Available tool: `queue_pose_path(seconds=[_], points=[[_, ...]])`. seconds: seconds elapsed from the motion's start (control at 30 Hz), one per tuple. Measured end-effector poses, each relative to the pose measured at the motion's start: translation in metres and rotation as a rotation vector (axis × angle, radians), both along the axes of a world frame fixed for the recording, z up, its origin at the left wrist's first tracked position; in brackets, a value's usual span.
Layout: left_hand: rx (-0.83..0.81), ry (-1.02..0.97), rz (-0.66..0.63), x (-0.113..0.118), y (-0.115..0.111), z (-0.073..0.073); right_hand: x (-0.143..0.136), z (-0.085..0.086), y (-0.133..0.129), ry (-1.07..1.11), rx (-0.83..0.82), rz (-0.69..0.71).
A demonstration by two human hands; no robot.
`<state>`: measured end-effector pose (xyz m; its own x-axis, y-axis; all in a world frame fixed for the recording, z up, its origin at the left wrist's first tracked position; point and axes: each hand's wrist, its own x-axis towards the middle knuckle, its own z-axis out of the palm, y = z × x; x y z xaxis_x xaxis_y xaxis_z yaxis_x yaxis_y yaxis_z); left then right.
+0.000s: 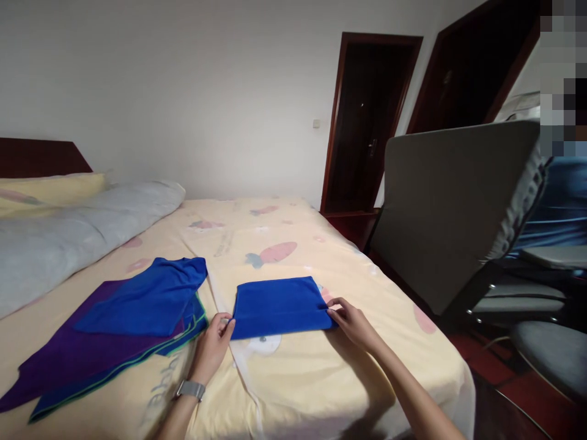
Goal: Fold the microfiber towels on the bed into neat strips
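Observation:
A folded blue cloth [277, 305] lies flat as a rough rectangle on the bed [321, 373], which has a pale yellow sheet with printed figures. At the cloth's left edge my left hand [214, 342] pinches its corner between thumb and fingers; a grey band circles that wrist. My right hand [351, 321] grips the right edge of the same cloth with thumb and fingertips. To the left, a rumpled blue cloth [151, 299] lies over a purple cloth [68, 342], with a green-edged blue cloth [114, 373] partly hidden below.
A rolled grey-white quilt [82, 238] and a yellow pillow [68, 189] lie at the bed's left. Beyond the right edge stand a tilted grey panel [449, 201] and a round stool [550, 354]. Another person, in blue clothing, is partly visible at far right.

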<state>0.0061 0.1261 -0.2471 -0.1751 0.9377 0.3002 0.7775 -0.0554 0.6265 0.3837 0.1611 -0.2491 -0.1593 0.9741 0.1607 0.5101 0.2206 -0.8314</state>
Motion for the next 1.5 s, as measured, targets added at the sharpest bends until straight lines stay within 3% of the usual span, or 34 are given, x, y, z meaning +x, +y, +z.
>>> queue_pose_path(seconds=[0.13, 0.23, 0.33, 0.47, 0.57, 0.67, 0.87, 1.0, 1.1, 1.2, 1.33, 1.43, 1.5], points=[[0.022, 0.135, -0.082, -0.006, -0.01, 0.003, 0.0, -0.002, -0.006, -0.157, 0.036, -0.014], [0.173, 0.333, -0.083, -0.009, -0.015, 0.01, -0.006, 0.002, -0.008, -0.329, 0.224, -0.123], [0.335, 0.457, -0.243, 0.0, -0.016, 0.016, -0.025, 0.01, -0.013, -0.391, 0.446, -0.133], [0.377, 0.599, -0.571, 0.03, -0.009, 0.008, -0.073, 0.008, -0.024, -0.417, 0.605, 0.156], [0.341, 0.678, -0.707, 0.043, -0.001, -0.006, -0.099, -0.005, -0.027, -0.5, 0.65, 0.338], [0.292, 0.645, -0.712, 0.032, 0.005, -0.016, -0.094, -0.015, -0.022, -0.551, 0.647, 0.38], [0.174, 0.567, -0.668, -0.007, 0.002, -0.022, -0.033, -0.017, -0.014, -0.501, 0.555, 0.351], [0.175, 0.529, -0.651, -0.012, -0.004, -0.019, -0.005, -0.015, -0.015, -0.453, 0.461, 0.322], [0.193, 0.549, -0.62, -0.009, -0.007, -0.012, 0.001, -0.011, -0.015, -0.477, 0.435, 0.314], [0.268, 0.595, -0.58, 0.004, -0.009, 0.001, -0.012, -0.004, -0.014, -0.494, 0.516, 0.303], [0.387, 0.673, -0.688, 0.039, -0.005, 0.011, -0.061, 0.0, -0.014, -0.522, 0.669, 0.336], [0.392, 0.717, -0.743, 0.056, 0.004, 0.001, -0.097, -0.008, -0.014, -0.54, 0.702, 0.38], [0.376, 0.721, -0.761, 0.052, 0.01, -0.011, -0.106, -0.017, -0.012, -0.538, 0.705, 0.377]])
